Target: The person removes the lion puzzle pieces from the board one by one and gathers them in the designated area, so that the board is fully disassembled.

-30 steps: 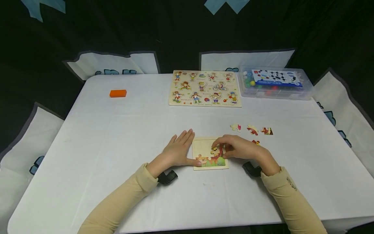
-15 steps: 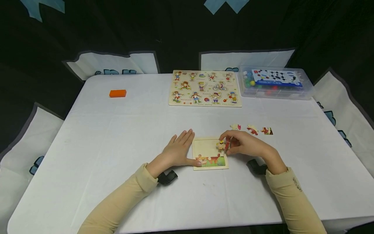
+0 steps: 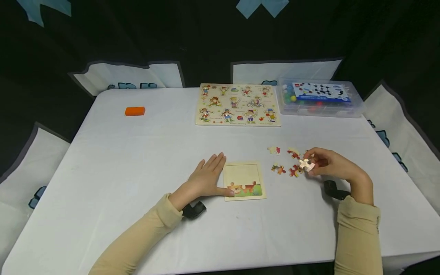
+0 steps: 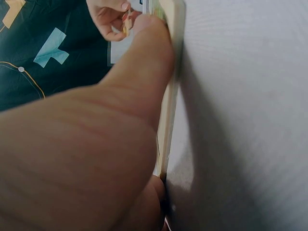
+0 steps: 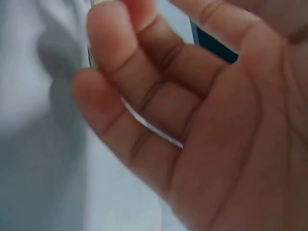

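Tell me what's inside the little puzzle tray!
A row of pieces lies along the bottom of the tray; above them it's plain and pale. The left hand's thumb covers a bit near the bottom left corner, so that part can't be seen.

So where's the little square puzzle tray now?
In the head view, the puzzle tray lies below centre on the white table, with the left hand at its left edge and the loose pieces to its right.
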The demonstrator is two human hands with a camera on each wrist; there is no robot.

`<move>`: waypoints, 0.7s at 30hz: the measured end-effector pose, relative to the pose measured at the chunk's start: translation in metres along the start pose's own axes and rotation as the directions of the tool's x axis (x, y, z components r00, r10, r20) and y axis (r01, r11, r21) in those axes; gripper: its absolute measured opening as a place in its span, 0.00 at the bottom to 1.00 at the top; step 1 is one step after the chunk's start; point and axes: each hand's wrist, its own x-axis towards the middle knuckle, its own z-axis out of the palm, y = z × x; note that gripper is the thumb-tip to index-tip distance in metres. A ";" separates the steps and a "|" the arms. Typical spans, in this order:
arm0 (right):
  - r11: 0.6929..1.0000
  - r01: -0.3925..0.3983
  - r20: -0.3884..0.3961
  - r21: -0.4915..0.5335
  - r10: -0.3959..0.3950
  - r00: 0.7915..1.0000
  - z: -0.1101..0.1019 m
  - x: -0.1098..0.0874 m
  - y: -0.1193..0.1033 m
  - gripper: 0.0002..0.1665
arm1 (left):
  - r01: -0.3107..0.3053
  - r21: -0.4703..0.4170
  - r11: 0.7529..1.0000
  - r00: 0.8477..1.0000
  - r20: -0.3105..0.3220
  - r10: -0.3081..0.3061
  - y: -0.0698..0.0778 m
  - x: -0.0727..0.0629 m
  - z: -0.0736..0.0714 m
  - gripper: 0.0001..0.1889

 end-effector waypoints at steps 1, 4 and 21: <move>1.000 -0.014 -0.005 -0.010 0.014 1.000 -0.003 -0.003 0.003 0.23 | -0.003 -0.002 1.000 1.000 -0.004 0.003 0.000 0.000 0.000 0.60; 0.994 -0.100 -0.013 -0.038 0.100 0.995 -0.008 -0.010 0.010 0.23 | -0.006 -0.003 1.000 1.000 -0.003 0.006 -0.001 0.001 0.001 0.60; 0.990 -0.119 -0.021 -0.069 0.118 0.993 -0.012 -0.016 0.008 0.24 | -0.005 -0.006 1.000 1.000 0.011 0.005 -0.001 0.001 0.000 0.60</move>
